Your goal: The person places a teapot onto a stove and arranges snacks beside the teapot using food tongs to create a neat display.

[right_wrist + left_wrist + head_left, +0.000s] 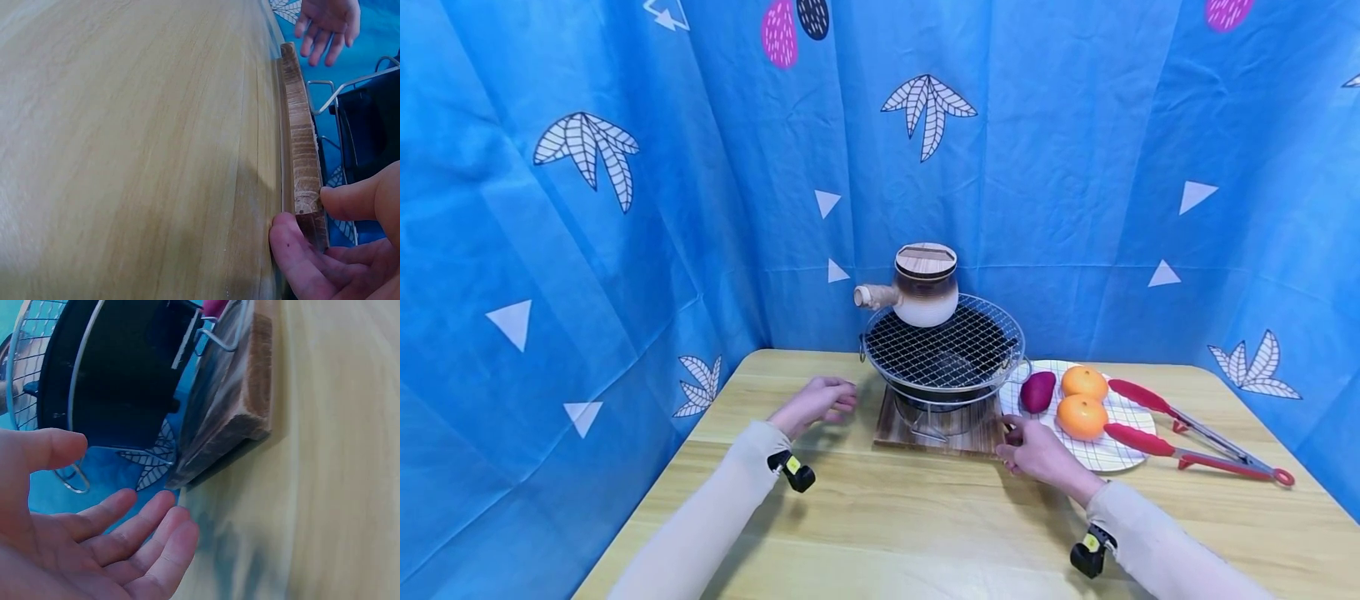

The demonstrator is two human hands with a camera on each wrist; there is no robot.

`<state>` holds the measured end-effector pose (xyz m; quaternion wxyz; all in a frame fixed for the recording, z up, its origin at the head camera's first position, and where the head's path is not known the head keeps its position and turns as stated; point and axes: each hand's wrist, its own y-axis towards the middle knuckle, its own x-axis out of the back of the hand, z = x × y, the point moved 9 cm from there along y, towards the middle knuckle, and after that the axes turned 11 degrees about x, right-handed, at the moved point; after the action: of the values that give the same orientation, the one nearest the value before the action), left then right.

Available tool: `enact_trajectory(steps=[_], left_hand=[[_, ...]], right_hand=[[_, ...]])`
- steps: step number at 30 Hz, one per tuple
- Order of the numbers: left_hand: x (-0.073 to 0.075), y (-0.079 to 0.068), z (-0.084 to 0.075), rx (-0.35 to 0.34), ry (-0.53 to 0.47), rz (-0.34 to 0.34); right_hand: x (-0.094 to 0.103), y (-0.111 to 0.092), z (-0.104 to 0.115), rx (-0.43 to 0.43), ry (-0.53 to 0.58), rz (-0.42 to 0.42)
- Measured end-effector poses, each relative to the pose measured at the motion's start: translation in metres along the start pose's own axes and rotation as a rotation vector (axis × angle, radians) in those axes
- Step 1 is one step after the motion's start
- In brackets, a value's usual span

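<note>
A wooden board lies under a round tabletop grill with a wire grate. My right hand grips the board's near right corner. In the right wrist view its thumb is on the upper edge and a finger is at the lower edge. Left of the board, my left hand is held apart from it, palm up with fingers loosely spread, holding nothing in the left wrist view. On the grate stands a lidded pot, its side handle pointing left.
To the right sits a checked plate with two oranges and a purple-red sweet potato. Red-tipped tongs lie partly across the plate and reach toward the table's right side. A blue curtain hangs behind the table.
</note>
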<state>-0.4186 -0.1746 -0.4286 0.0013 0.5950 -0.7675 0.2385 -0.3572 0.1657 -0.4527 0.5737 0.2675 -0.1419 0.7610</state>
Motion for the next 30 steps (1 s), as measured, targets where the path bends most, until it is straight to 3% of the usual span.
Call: enact_trajectory(steps=[12,30], left_hand=[[-0.021,0.010,0.013,-0.009,-0.016,0.032],[-0.046,0.018,0.018,-0.001,-0.009,0.029]], right_hand=[[-0.001,0.003,-0.001,0.015,0.023,-0.006],[0.000,0.001,-0.001,0.011,0.011,-0.003]])
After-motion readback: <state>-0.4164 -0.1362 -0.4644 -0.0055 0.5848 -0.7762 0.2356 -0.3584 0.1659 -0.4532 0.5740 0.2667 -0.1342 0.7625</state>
